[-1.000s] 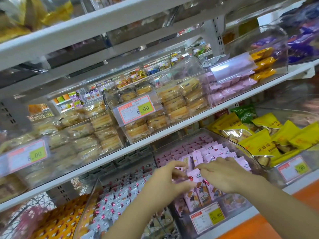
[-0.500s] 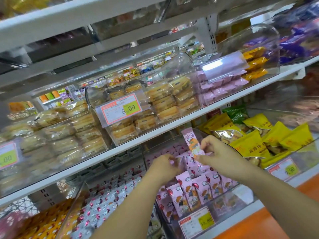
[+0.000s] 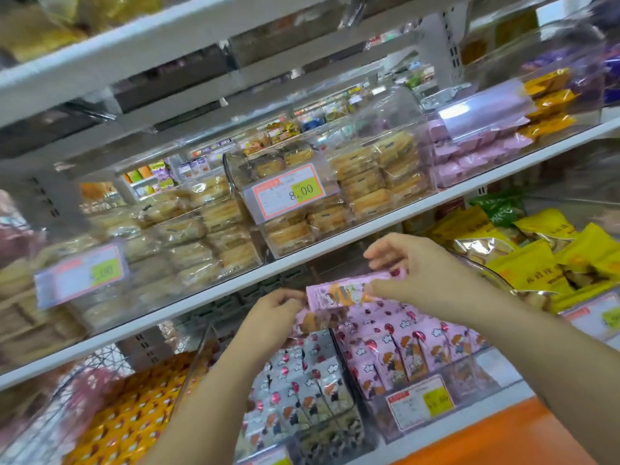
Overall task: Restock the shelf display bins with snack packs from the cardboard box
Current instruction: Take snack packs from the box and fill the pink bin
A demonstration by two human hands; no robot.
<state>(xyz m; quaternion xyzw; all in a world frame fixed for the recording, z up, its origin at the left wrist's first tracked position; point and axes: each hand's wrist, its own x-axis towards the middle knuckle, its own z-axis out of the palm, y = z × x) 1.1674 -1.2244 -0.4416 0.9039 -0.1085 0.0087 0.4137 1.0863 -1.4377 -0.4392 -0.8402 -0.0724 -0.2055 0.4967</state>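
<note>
Head view: both hands, left (image 3: pixel 273 312) and right (image 3: pixel 417 268), grasp pink snack pack (image 3: pixel 342 292)

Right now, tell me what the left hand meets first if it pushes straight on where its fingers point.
The left hand already touches the pink snack pack it holds with the right hand; that comes first, though depth is unclear.

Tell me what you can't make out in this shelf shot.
- Cardboard box: outside the head view, so its place and contents are unknown.
- Price on the left tag: motion blur smears the first digit.
- Pink pack between the left hand and right hand: print blurred, ends covered by fingers.
- Top shelf bins: cut by the top edge.
- Lower orange packs: blurred and partly behind the left forearm.
</note>
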